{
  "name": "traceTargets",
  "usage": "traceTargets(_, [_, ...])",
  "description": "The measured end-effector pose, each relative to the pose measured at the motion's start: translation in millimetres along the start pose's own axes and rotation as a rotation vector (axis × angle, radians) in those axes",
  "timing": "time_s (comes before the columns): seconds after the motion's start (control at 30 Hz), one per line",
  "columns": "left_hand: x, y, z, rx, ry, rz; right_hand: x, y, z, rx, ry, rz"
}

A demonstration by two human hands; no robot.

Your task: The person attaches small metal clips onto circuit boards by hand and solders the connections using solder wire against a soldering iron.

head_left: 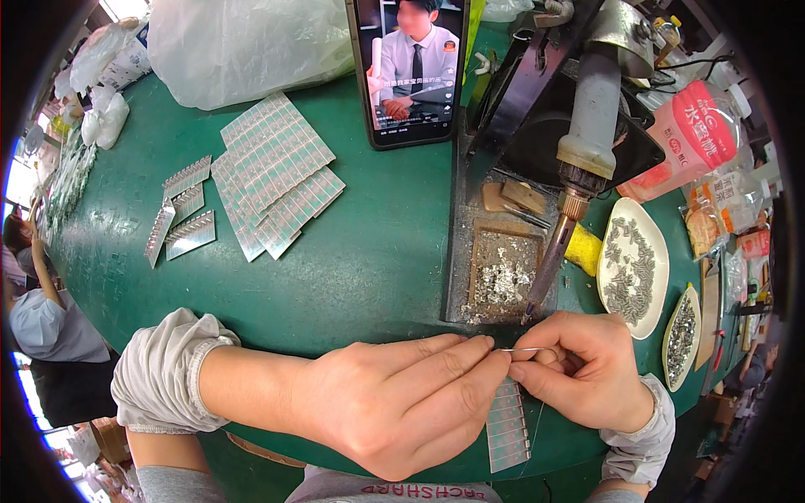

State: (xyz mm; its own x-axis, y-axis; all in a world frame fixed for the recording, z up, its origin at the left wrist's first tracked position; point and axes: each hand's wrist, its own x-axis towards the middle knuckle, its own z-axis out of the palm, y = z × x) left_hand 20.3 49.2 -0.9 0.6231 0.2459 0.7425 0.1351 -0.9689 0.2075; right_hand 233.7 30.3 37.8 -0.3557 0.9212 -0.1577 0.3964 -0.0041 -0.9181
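Note:
My left hand (pixel 402 402) and my right hand (pixel 583 369) meet at the near edge of the green table (pixel 360 251). Between their fingertips they pinch a thin metal wire (pixel 528 350), just below the tip of a fixed soldering iron (pixel 553 251). A strip of small grey circuit boards (pixel 507 423) hangs under my left fingers, partly hidden by them. What the right hand's fingers close on besides the wire is hidden.
Stacked sheets of grey circuit boards (pixel 272 172) lie at centre left, with smaller strips (pixel 180 214) beside them. A phone (pixel 411 67) leans at the back. A solder-splattered tray (pixel 503 272), two white dishes of small metal parts (pixel 633 264) (pixel 681 335), plastic bags and another person at left.

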Motion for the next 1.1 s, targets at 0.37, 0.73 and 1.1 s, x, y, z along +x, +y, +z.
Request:
traceTargets(0.37, [4.5,9.6,-13.5,-0.706,-0.38,-0.615,-1.5,-11.6,-16.4,0.295,0.059,0.14])
traceTargets(0.73, [25.5,-23.8,-26.8,-1.318,-0.249,-1.408,-5.2,-7.5,-7.8,0.175,0.146,-0.045])
traceTargets(1.1, [37.3,-29.0,-37.0,-1.287,-0.128,-1.407,-0.8,0.1,-3.1,0.077,0.222,-0.199])
